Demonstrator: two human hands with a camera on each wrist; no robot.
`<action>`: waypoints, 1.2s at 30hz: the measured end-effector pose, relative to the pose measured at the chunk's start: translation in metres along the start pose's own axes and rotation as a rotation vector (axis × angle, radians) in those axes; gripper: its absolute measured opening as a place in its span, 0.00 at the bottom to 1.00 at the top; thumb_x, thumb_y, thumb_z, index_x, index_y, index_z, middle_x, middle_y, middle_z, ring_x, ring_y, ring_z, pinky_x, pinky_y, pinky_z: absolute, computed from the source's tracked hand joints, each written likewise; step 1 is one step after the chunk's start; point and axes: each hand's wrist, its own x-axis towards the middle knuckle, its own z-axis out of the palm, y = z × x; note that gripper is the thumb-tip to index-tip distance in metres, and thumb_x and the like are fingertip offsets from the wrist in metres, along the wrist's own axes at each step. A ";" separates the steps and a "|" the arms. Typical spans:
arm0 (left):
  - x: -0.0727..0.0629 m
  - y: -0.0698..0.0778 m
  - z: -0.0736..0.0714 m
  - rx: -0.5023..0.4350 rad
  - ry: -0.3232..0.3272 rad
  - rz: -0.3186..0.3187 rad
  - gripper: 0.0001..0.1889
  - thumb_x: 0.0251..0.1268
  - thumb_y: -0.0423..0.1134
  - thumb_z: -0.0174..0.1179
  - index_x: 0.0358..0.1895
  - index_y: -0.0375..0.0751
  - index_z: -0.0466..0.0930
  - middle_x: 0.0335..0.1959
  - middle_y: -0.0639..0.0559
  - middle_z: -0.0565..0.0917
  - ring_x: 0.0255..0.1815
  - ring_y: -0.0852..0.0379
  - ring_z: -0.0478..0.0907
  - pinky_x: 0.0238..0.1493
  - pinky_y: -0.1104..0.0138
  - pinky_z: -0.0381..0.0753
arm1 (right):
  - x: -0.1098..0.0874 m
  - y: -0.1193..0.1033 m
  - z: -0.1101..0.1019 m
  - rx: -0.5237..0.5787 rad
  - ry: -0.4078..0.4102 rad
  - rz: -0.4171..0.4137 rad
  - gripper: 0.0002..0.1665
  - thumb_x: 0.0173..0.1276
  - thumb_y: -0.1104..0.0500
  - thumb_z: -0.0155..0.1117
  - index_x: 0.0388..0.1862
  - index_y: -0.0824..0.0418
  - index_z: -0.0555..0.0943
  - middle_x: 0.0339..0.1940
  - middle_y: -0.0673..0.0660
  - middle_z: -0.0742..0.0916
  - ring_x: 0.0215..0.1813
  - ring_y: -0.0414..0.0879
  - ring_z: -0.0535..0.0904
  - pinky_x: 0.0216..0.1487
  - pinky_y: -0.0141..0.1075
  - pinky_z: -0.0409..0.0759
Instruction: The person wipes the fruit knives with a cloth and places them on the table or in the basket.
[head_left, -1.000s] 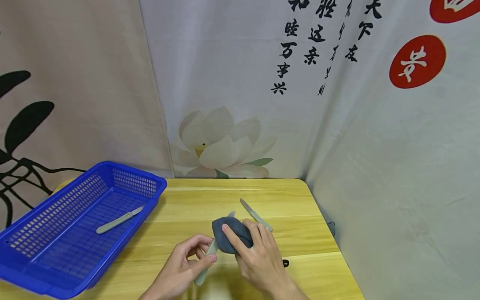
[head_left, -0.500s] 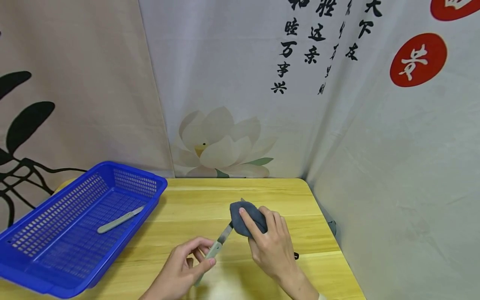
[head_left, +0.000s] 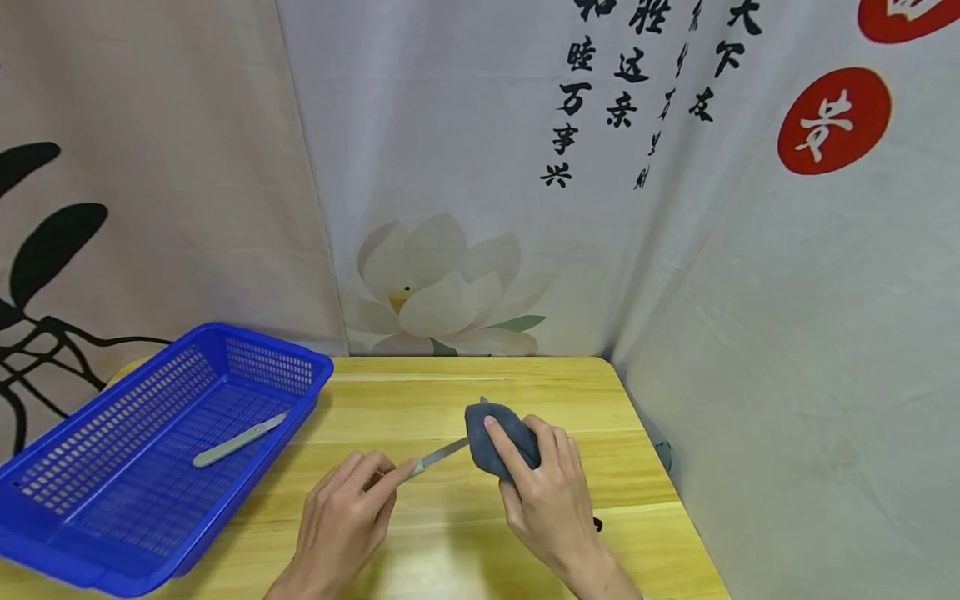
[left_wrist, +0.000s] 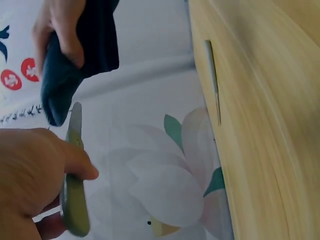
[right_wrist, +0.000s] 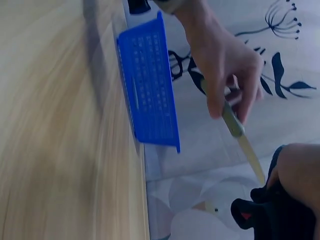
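Note:
My left hand (head_left: 343, 515) grips a small knife (head_left: 444, 452) by its pale green handle, the blade pointing right above the table. In my right hand (head_left: 551, 496) is a folded dark grey-blue cloth (head_left: 498, 437), with the index finger pressed along its top. The far end of the blade meets the cloth's left edge in the head view; whether the tip is inside its folds I cannot tell. Another knife (left_wrist: 212, 75) lies on the table, mostly hidden behind the cloth in the head view.
On the left stands a blue slotted plastic basket (head_left: 318, 392) with a similar knife (head_left: 236, 442) lying in it. The wooden table (head_left: 420, 383) ends at a printed curtain (head_left: 450, 125). A small black object (head_left: 597, 524) shows partly behind my right wrist.
The cloth has moved with my right hand up and to the right along the blade, baring more of it. My left hand has turned, tilting the knife flatter, palm further down.

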 end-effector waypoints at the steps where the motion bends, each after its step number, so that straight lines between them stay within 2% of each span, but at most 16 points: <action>1: 0.001 -0.001 0.001 0.031 0.016 0.030 0.14 0.81 0.29 0.64 0.48 0.49 0.98 0.34 0.57 0.84 0.31 0.61 0.73 0.28 0.70 0.72 | 0.001 -0.004 0.000 -0.001 -0.004 -0.008 0.45 0.65 0.61 0.67 0.84 0.44 0.79 0.61 0.68 0.85 0.50 0.58 0.79 0.50 0.50 0.80; 3: 0.002 -0.002 0.002 0.100 0.048 0.086 0.21 0.93 0.36 0.51 0.49 0.47 0.98 0.33 0.55 0.84 0.29 0.59 0.69 0.27 0.68 0.69 | 0.002 -0.011 0.000 -0.013 -0.026 -0.018 0.45 0.66 0.61 0.67 0.85 0.43 0.78 0.62 0.67 0.85 0.51 0.57 0.79 0.51 0.49 0.80; 5: 0.004 -0.002 0.003 0.175 0.083 0.147 0.26 0.97 0.39 0.44 0.49 0.47 0.98 0.32 0.54 0.84 0.28 0.58 0.67 0.28 0.67 0.66 | 0.003 -0.019 0.001 -0.024 -0.041 -0.034 0.45 0.66 0.60 0.69 0.84 0.43 0.78 0.62 0.67 0.86 0.52 0.56 0.79 0.51 0.49 0.80; 9: 0.008 -0.003 0.006 0.259 0.153 0.265 0.25 0.95 0.34 0.46 0.47 0.43 0.98 0.32 0.52 0.83 0.27 0.55 0.64 0.27 0.66 0.61 | 0.005 -0.034 0.003 -0.065 -0.068 -0.070 0.46 0.64 0.58 0.74 0.83 0.42 0.79 0.62 0.65 0.86 0.53 0.55 0.79 0.51 0.47 0.81; 14: 0.013 -0.002 0.005 0.300 0.227 0.360 0.24 0.93 0.30 0.48 0.40 0.38 0.96 0.32 0.50 0.84 0.28 0.53 0.69 0.27 0.65 0.63 | 0.007 -0.049 0.005 -0.143 -0.118 -0.108 0.49 0.60 0.52 0.83 0.82 0.40 0.79 0.62 0.64 0.85 0.51 0.53 0.78 0.50 0.44 0.80; 17: 0.017 -0.001 0.002 0.322 0.272 0.390 0.23 0.92 0.28 0.50 0.39 0.38 0.96 0.32 0.50 0.86 0.28 0.54 0.73 0.26 0.67 0.64 | 0.008 -0.052 0.005 -0.174 -0.129 -0.103 0.49 0.58 0.51 0.86 0.81 0.40 0.80 0.62 0.64 0.85 0.50 0.54 0.78 0.48 0.43 0.80; 23: 0.022 -0.002 -0.001 0.345 0.328 0.434 0.21 0.90 0.28 0.53 0.43 0.41 0.98 0.31 0.51 0.86 0.27 0.56 0.75 0.26 0.69 0.61 | 0.010 -0.047 0.004 -0.193 -0.134 -0.074 0.43 0.60 0.52 0.84 0.77 0.41 0.83 0.59 0.62 0.86 0.48 0.54 0.78 0.45 0.42 0.78; 28: 0.023 -0.003 -0.003 0.352 0.339 0.443 0.20 0.89 0.29 0.54 0.44 0.41 0.98 0.31 0.51 0.87 0.27 0.56 0.77 0.25 0.69 0.60 | 0.011 -0.037 0.001 -0.187 -0.148 -0.033 0.41 0.61 0.54 0.83 0.75 0.42 0.85 0.57 0.62 0.86 0.46 0.53 0.77 0.44 0.42 0.76; 36: 0.021 -0.004 -0.005 0.336 0.346 0.431 0.19 0.89 0.30 0.54 0.45 0.42 0.97 0.31 0.51 0.88 0.27 0.55 0.78 0.25 0.69 0.61 | 0.006 -0.017 -0.002 -0.189 -0.180 0.030 0.41 0.62 0.57 0.80 0.77 0.43 0.84 0.59 0.65 0.85 0.45 0.54 0.76 0.45 0.44 0.78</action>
